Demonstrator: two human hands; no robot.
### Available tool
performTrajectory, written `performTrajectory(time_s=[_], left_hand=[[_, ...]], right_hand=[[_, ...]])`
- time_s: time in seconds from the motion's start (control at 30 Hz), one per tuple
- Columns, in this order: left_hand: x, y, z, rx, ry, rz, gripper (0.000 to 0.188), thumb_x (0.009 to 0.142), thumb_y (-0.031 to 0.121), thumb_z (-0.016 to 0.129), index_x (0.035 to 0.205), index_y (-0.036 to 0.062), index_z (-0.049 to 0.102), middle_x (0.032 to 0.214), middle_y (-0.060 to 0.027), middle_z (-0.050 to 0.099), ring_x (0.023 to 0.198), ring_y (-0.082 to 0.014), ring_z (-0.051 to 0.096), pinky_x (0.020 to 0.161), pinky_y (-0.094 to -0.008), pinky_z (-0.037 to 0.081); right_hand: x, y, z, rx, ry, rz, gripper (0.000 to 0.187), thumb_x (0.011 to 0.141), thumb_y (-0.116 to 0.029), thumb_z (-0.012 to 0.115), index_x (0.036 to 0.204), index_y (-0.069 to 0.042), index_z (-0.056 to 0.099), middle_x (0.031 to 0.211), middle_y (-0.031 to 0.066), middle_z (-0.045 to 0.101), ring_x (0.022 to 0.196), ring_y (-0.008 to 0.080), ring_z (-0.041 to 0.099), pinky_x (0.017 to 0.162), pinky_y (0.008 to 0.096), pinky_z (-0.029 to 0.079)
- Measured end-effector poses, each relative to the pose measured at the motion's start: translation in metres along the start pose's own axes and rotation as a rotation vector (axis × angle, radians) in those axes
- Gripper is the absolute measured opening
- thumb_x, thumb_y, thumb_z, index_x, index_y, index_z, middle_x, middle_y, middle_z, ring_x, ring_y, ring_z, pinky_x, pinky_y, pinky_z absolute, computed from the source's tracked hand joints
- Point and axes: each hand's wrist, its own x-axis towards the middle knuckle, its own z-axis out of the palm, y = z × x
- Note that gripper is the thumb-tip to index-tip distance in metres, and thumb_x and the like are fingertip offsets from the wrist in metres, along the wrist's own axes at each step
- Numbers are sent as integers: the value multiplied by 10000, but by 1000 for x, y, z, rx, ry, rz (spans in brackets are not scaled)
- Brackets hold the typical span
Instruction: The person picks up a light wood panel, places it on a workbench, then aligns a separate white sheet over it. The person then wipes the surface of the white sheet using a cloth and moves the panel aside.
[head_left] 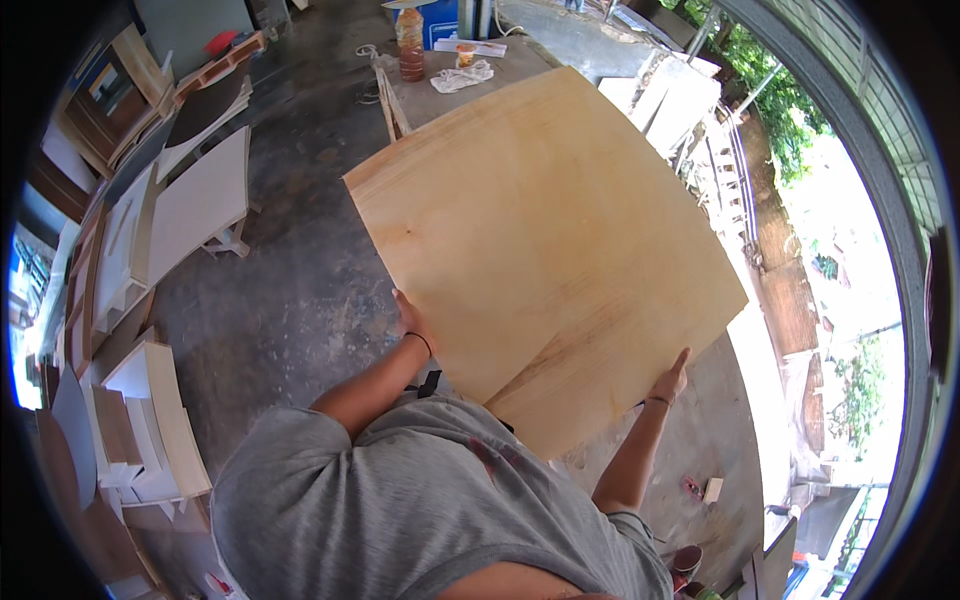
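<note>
A large sheet of plywood (560,240), pale yellow with brownish streaks near its lower part, spans the space before me. My left hand (412,316) grips its left edge, thumb showing at the rim and the other fingers mostly hidden. On the right edge, my right hand (673,378) holds the sheet in the same way, its fingers partly behind the wood. The sheet lies tilted in my view, its near corner close to my grey shirt and its far part in front of a table top.
A table (520,50) beyond the sheet bears a bottle of brownish liquid (411,45), a white cloth (462,77) and a small jar (465,55). White panels (205,205) and a cabinet-like piece (150,420) stand at the left. A small wood block (713,490) lies at the lower right.
</note>
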Motion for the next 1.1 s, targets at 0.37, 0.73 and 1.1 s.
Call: performTrajectory(time_s=[0.37,0.73,1.1], left_hand=[[25,12,39,110,-174,98,743,877,645,137,1380,133,328,1404,-86,361,1245,-318,385,1024,-457,322],[67,17,1,417,-180,-58,741,878,646,144,1349,122,369,1373,-94,404,1223,-323,418,995,-471,353],[150,155,80,1328,173,1190,530,838,488,528,1096,25,498,1096,-175,534,1087,-354,467,900,-463,374]], right_hand=[[71,43,39,-599,121,109,814,739,-707,521,726,98,642,701,193,621,638,257,590,629,397,456],[77,40,34,-579,-211,462,770,737,-623,601,1236,-45,501,1151,108,551,978,260,532,764,442,454],[-5,76,31,-193,-6,213,513,834,-395,603,1085,48,542,957,105,612,812,206,606,622,332,525]])
